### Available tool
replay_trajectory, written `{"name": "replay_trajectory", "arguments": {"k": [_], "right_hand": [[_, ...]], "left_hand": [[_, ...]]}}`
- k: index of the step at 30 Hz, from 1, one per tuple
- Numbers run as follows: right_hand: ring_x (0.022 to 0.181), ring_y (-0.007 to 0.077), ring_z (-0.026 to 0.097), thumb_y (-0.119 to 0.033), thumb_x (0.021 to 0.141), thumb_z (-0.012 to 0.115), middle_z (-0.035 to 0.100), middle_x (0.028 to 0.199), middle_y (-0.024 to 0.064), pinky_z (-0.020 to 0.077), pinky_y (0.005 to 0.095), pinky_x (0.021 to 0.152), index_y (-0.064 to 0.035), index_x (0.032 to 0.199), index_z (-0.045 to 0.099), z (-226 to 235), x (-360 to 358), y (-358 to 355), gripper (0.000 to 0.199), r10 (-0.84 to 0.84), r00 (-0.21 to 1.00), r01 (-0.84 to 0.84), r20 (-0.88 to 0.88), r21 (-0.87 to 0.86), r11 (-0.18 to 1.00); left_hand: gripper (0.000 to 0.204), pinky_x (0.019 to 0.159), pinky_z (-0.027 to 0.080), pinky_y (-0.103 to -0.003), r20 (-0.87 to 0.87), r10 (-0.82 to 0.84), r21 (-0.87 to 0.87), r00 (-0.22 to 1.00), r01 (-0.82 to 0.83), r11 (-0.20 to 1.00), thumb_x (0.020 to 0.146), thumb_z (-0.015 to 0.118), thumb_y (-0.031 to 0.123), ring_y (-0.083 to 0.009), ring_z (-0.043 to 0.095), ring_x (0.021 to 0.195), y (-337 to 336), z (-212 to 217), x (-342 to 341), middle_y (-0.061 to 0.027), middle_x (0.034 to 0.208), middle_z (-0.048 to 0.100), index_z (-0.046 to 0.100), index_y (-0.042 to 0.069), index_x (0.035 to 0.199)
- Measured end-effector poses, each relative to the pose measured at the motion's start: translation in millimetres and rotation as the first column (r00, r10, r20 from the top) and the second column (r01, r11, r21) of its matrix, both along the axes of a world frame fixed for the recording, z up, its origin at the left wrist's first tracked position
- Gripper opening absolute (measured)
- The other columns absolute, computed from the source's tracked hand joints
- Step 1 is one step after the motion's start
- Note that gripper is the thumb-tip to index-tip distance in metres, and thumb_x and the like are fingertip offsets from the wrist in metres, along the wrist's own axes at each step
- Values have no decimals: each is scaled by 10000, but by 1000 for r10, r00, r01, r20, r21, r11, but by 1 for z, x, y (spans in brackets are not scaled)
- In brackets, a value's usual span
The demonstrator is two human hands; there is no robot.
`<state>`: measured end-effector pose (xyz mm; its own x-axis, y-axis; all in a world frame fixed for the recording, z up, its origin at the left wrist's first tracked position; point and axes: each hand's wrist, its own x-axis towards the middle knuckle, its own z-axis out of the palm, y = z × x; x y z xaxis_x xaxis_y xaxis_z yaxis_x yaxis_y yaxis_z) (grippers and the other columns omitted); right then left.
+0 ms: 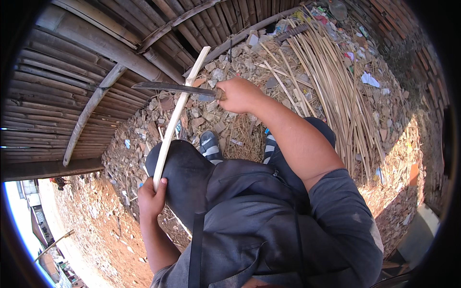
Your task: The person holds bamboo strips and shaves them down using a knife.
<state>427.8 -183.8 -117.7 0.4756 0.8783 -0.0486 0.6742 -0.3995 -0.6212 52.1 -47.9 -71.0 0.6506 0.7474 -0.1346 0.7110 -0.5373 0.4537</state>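
My left hand (152,194), beside my left knee, is closed round the lower end of a long pale strip of split bamboo (171,127). The strip slants up and away, past the knee, toward the bamboo wall. A machete with a dark, slightly curved blade (161,87) is in my right hand (238,94), the fingers wrapped round its short handle. Its blade points left and crosses the strip near the far end. Whether the edge bites into the bamboo or only rests against it, I cannot tell.
A wall of bamboo slats (57,91) with curved poles rises at the left. Many split bamboo strips (331,81) lie piled at the right. Rubble and litter (199,113) cover the ground around my sandalled feet (210,145). A brick wall (408,38) stands far right.
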Motion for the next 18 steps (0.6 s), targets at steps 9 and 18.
{"name": "replay_trajectory", "arguments": {"k": [9, 18], "right_hand": [[949, 406, 684, -275, 825, 721, 710, 962, 227, 544, 489, 863, -80, 1162, 695, -4, -3, 4, 390, 12, 995, -12, -96, 7, 1000], [959, 409, 682, -279, 816, 723, 708, 971, 237, 540, 489, 873, -67, 1166, 689, 1, -1, 1, 410, 42, 995, -41, -94, 10, 999]], "left_hand": [[476, 511, 399, -362, 6, 19, -29, 1000, -19, 999, 954, 702, 414, -157, 490, 524, 0, 1, 0, -77, 549, 538, 594, -4, 753], [485, 516, 399, -353, 29, 17, -45, 999, -16, 999, 951, 705, 426, -147, 484, 543, 3, -5, -3, -77, 559, 540, 596, -6, 757]]}}
